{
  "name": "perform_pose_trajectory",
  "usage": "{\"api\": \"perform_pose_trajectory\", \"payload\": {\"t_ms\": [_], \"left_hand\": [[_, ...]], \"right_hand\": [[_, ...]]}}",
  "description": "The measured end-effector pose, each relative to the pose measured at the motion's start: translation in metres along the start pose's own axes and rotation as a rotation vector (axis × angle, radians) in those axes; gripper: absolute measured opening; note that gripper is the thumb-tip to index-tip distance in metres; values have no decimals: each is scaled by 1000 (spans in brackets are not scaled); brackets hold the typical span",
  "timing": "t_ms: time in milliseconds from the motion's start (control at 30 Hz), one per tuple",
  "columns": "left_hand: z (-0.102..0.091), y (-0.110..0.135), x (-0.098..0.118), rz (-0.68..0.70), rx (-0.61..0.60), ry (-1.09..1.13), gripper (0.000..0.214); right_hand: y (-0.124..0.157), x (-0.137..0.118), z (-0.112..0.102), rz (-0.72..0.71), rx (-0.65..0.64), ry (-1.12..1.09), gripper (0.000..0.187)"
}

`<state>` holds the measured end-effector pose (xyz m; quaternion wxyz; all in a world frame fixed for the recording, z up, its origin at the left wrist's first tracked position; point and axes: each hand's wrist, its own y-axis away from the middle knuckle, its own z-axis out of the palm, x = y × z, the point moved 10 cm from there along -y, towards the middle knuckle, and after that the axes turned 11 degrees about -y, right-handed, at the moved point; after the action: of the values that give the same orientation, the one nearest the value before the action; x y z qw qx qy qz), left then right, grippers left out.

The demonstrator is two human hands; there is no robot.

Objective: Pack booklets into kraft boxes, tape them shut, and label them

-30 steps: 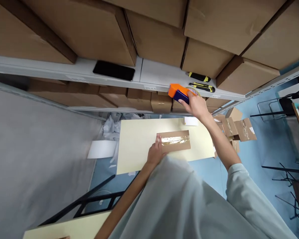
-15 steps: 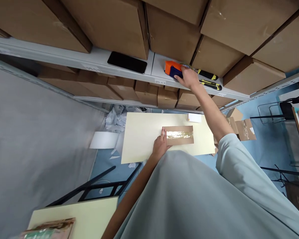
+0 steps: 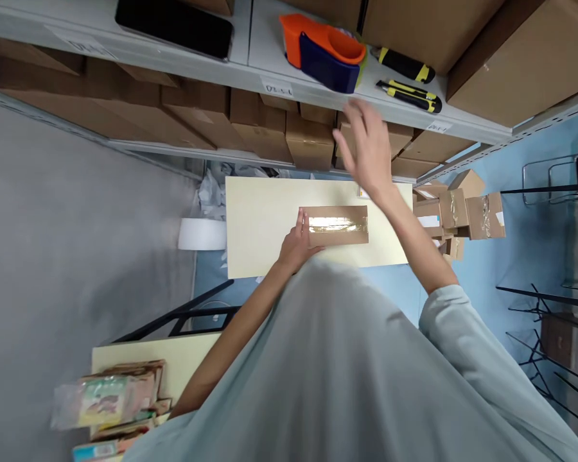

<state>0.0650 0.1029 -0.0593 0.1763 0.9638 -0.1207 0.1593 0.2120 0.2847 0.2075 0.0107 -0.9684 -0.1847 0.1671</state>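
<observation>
A small brown cardboard box (image 3: 340, 236) lies on the pale yellow table, with a shiny strip of clear tape along its top. My left hand (image 3: 295, 247) grips its left end, fingers at the far corner and thumb along the near side. My right hand (image 3: 366, 151) is in the air below the shelf edge, fingers spread, holding nothing. Just above it on the shelf is an orange and dark blue tape dispenser (image 3: 325, 54). Two black and yellow utility knives, one the nearer cutter (image 3: 409, 95) and one the farther cutter (image 3: 404, 64), lie right of the dispenser.
The grey shelf (image 3: 173, 61) crosses in front above the table (image 3: 264, 247), holding a black phone (image 3: 173, 27) and large cartons. More cartons (image 3: 311, 142) fill the level below. Several small boxes (image 3: 484, 217) are stacked at right; bagged packages (image 3: 108, 401) lie lower left.
My right hand has let go of the tape dispenser on the shelf and drawn back toward me, opening. My left hand stays on the box. The view has tilted and shifted.
</observation>
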Motion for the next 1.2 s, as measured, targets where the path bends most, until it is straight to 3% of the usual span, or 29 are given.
{"api": "perform_pose_trajectory", "payload": {"t_ms": [200, 267, 333, 433, 567, 667, 767, 900, 1033, 1100, 1200], "left_hand": [[-4, -7, -4, 21, 99, 142, 127], [-7, -8, -4, 16, 110, 150, 122], [-9, -6, -4, -13, 101, 136, 118], [-14, 0, 7, -45, 104, 79, 107], [-14, 8, 49, 108, 76, 48, 83], [-4, 11, 67, 178, 13, 40, 80], [2, 11, 67, 176, -2, 38, 82], [5, 8, 50, 83, 56, 132, 85], [2, 8, -11, -309, 236, 338, 104], [13, 3, -31, -410, 210, 486, 103], [28, -9, -37, -384, 124, 685, 86]], "right_hand": [[149, 31, 159, 156, -321, -126, 79], [180, 25, 196, 95, -407, -165, 75], [198, 16, 215, 46, -467, -196, 73], [205, 10, 220, 46, -479, -219, 72], [205, 15, 214, 46, -458, -233, 72], [212, 40, 208, 114, -429, -214, 71], [225, 72, 199, 245, -391, -192, 69], [233, 88, 196, 354, -359, -303, 71], [228, 95, 201, 504, -313, -453, 81], [224, 100, 204, 584, -306, -473, 86], [217, 102, 206, 644, -315, -445, 85]]}}
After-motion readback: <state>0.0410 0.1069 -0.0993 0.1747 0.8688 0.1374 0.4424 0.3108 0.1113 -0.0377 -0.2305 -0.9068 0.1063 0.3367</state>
